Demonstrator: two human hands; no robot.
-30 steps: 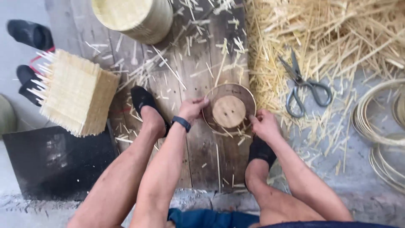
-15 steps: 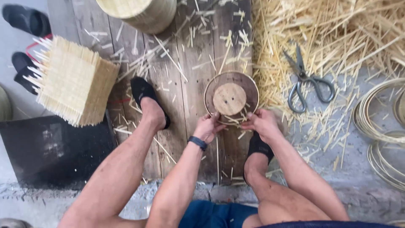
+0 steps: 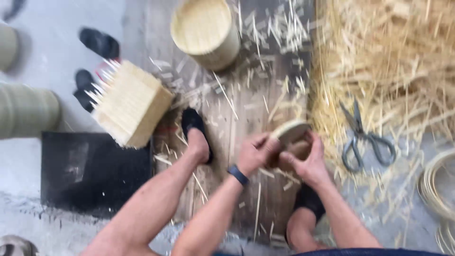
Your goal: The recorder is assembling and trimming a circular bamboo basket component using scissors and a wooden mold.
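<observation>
1. The left hand and the right hand are both closed around a round wooden hoop with a flat disc set in it. They hold it just above the wooden floor boards, between the person's two black shoes.

2. The left hand's fingers curl over the hoop's left edge. The right hand wraps the lower right edge, with its thumb lying across the top. The picture is blurred, so I cannot tell exactly how tight either hold is.

3. The hoop is tilted, with its pale rim lifted toward the camera and its open face turned partly toward the person. It has no real long axis. Its round face slopes from upper right down to lower left.

4. It looks light and stiff, like thin bent wood. The rim would likely crack if squeezed hard, so opposite edges seem the safest places to hold it. The smooth disc could slip in the fingers.

5. Around it lie:
   - scissors to the right, on scattered bamboo strips
   - a woven square box to the left
   - a round woven basket further up the boards
   - a black mat at lower left
</observation>
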